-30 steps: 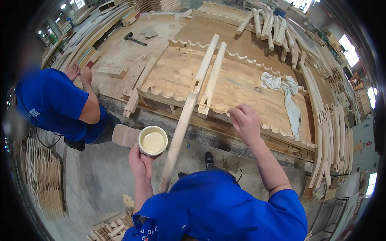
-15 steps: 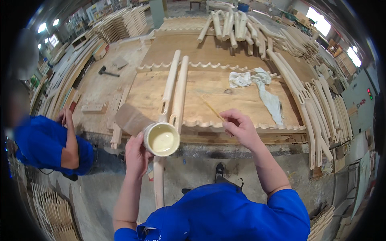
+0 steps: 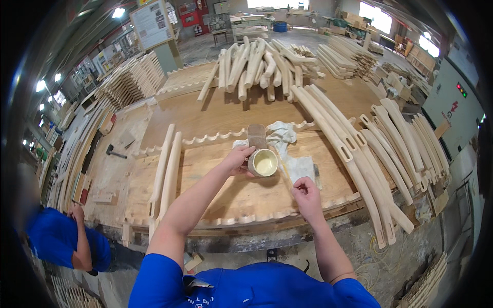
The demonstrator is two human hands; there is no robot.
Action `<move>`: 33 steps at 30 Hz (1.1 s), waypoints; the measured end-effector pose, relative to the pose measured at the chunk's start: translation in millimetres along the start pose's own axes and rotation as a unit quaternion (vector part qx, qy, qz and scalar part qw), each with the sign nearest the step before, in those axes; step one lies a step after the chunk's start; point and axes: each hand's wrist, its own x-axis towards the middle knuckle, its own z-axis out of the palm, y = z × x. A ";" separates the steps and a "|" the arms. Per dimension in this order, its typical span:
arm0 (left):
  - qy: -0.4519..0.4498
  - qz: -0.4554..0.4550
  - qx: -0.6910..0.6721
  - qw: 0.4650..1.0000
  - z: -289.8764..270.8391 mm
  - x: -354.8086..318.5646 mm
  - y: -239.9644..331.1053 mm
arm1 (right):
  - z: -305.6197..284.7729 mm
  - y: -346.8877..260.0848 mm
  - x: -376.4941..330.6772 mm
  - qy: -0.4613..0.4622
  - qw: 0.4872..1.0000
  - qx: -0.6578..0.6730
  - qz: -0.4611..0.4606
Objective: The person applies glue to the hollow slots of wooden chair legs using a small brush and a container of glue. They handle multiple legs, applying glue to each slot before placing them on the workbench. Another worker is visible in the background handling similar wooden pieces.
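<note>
My left hand [image 3: 239, 159] is closed around a round cup [image 3: 266, 162] of creamy pale-yellow liquid, held above the workbench. A flat brown piece [image 3: 257, 134] sticks out beyond the cup's far side; how it is held or attached cannot be made out. To the right of the cup, my right hand [image 3: 308, 199] pinches a thin yellowish stick [image 3: 286, 176], blurred against the wood, slanting up toward the cup. White rags [image 3: 282, 132] lie on the bench just behind both hands.
Two wooden poles [image 3: 173, 164] lie across scalloped rails [image 3: 241, 220] on the left. Slotted curved wooden pieces [image 3: 341, 149] rest on the right, with a pile of rods [image 3: 251, 66] behind. A hammer [image 3: 115, 152] lies left, near a co-worker in blue [image 3: 64, 238].
My view has shifted right along the bench, away from the two poles. The cup and stick have come closer together, now in front of the white rags.
</note>
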 end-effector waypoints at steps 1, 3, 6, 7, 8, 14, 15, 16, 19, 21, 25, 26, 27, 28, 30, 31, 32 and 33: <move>0.001 -0.017 0.004 1.000 10.4 17.8 3.1 | -5.4 6.5 4.9 0.005 1.000 0.014 -0.002; 0.031 -0.022 0.022 0.999 20.4 46.4 9.0 | -13.2 18.3 17.4 0.004 1.000 -0.004 0.011; 0.112 0.030 0.155 0.981 19.2 67.2 12.3 | -13.5 25.4 33.4 -0.016 0.998 -0.052 0.030; 0.134 0.056 0.253 0.957 16.9 68.6 19.2 | -12.7 25.5 38.3 -0.023 0.997 -0.071 0.033; 0.154 0.081 0.348 0.921 13.9 66.7 23.3 | -10.2 24.4 41.5 -0.032 0.995 -0.090 0.035; 0.216 0.243 0.390 0.861 -6.4 1.7 33.8 | 7.8 30.9 46.1 -0.026 0.980 -0.195 -0.029; 0.202 0.240 0.368 0.875 -7.2 -15.3 30.9 | 2.2 29.6 40.2 -0.020 0.977 -0.205 -0.056; 0.188 0.239 0.357 0.883 -3.7 -34.0 28.1 | -5.2 27.5 32.1 -0.015 0.973 -0.216 -0.082; 0.142 0.232 0.305 0.913 6.1 -86.6 17.5 | -29.8 15.3 -0.9 0.012 0.950 -0.268 -0.158; 0.101 0.227 0.295 0.923 13.4 -114.2 11.6 | -59.5 1.7 -29.8 0.055 0.924 -0.323 -0.198; -0.025 0.215 0.224 0.950 34.3 -150.8 -9.4 | -112.7 -34.9 -94.3 0.191 0.878 -0.417 -0.135; -0.063 0.201 0.234 0.949 41.2 -154.9 -17.1 | -118.6 -40.3 -107.9 0.210 0.874 -0.421 -0.123; -0.100 0.186 0.244 0.947 50.4 -158.4 -24.6 | -123.7 -44.8 -120.8 0.229 0.869 -0.425 -0.111; -0.135 0.175 0.245 0.944 60.8 -161.5 -32.7 | -128.9 -51.7 -131.5 0.242 0.861 -0.435 -0.103; -0.199 0.195 0.359 0.891 87.4 -153.2 -50.3 | -137.6 -59.2 -152.1 0.252 0.842 -0.466 -0.100; -0.231 0.214 0.405 0.858 105.5 -148.9 -56.5 | -140.2 -62.1 -160.0 0.261 0.823 -0.491 -0.112; -0.258 0.229 0.456 0.820 122.4 -147.3 -61.3 | -142.0 -61.2 -167.7 0.273 0.807 -0.509 -0.125; -0.279 0.230 0.420 0.832 141.4 -147.7 -67.2 | -151.6 -60.0 -175.3 0.279 0.809 -0.511 -0.080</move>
